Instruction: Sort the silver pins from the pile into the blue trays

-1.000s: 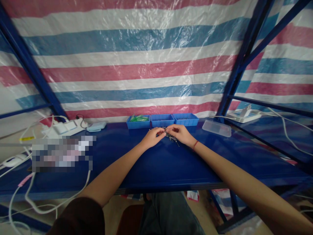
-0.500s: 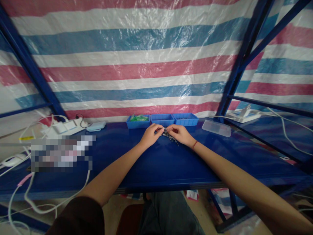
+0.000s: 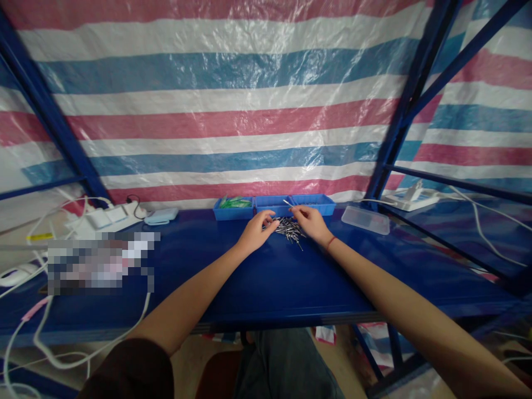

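A small pile of thin metal pins lies on the blue table, just in front of a row of blue bins. My left hand rests at the pile's left edge, fingers curled and pinching at the pins. Raised a little, my right hand pinches one thin pin that points toward the middle blue bin. A red string circles my right wrist.
Three blue bins stand at the back: the left bin holds green parts, and the right bin is beside the middle one. A clear plastic lid lies at right. White power strips and cables lie left; another strip sits at right.
My right hand has lifted from the pile toward the middle bin with one pin. My left hand has stayed at the pile and shifted slightly.
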Tool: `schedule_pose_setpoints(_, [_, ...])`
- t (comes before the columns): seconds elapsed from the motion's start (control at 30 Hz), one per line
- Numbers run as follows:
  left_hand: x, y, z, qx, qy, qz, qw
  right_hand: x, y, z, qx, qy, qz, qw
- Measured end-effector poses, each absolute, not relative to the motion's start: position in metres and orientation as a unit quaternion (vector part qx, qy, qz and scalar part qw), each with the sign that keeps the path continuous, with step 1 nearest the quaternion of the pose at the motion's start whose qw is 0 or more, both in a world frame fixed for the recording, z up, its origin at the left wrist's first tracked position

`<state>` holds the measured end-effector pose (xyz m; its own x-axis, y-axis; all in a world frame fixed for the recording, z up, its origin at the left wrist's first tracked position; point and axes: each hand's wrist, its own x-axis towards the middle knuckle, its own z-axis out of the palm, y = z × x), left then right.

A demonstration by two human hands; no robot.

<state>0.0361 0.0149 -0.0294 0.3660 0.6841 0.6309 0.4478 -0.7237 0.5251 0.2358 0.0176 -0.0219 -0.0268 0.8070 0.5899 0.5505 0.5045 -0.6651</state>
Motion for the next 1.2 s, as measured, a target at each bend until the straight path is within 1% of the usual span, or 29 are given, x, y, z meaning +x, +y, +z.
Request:
schedule_pose_setpoints(0.07, [0.037,0.016,-0.031,0.823,0.345,0.432,0.132,0.249,0.03,-0.021,-0.525,-0.651,0.087,0.542])
schedule_pose_setpoints(0.1, [0.037,0.016,-0.032,0.827,0.343,0.426,0.13,0.257,0.036,-0.021,-0.549,-0.63,0.069,0.545])
schedule_pose_setpoints(0.17, [0.037,0.016,-0.033,0.835,0.338,0.416,0.126,0.274,0.044,-0.023,-0.612,-0.598,0.046,0.516])
schedule_pose_setpoints(0.27, [0.036,0.016,-0.034,0.847,0.34,0.396,0.104,0.294,0.05,-0.026,-0.695,-0.559,0.054,0.449])
schedule_pose_setpoints(0.33, [0.036,0.014,-0.033,0.852,0.361,0.373,0.069,0.302,0.049,-0.029,-0.714,-0.54,0.072,0.441])
schedule_pose_setpoints(0.43, [0.034,0.011,-0.031,0.85,0.419,0.321,-0.002,0.302,0.045,-0.029,-0.706,-0.538,0.095,0.45])
schedule_pose_setpoints(0.53, [0.032,0.009,-0.03,0.835,0.474,0.276,-0.035,0.293,0.04,-0.028,-0.692,-0.57,0.099,0.431])
schedule_pose_setpoints(0.77, [0.031,0.011,-0.034,0.827,0.51,0.235,-0.021,0.264,0.022,-0.031,-0.627,-0.698,0.028,0.343])
schedule_pose_setpoints(0.9, [0.03,0.011,-0.035,0.826,0.507,0.246,-0.022,0.243,0.008,-0.029,-0.582,-0.741,0.01,0.334])
schedule_pose_setpoints(1.03, [0.029,0.009,-0.034,0.833,0.492,0.252,-0.034,0.222,0.003,-0.021,-0.558,-0.767,-0.033,0.314])
schedule_pose_setpoints(1.1, [0.029,0.009,-0.033,0.834,0.485,0.26,-0.045,0.215,0.007,-0.02,-0.551,-0.768,-0.032,0.326])
schedule_pose_setpoints(1.2, [0.027,0.013,-0.036,0.818,0.495,0.29,-0.043,0.207,0.018,-0.023,-0.552,-0.739,-0.015,0.386])
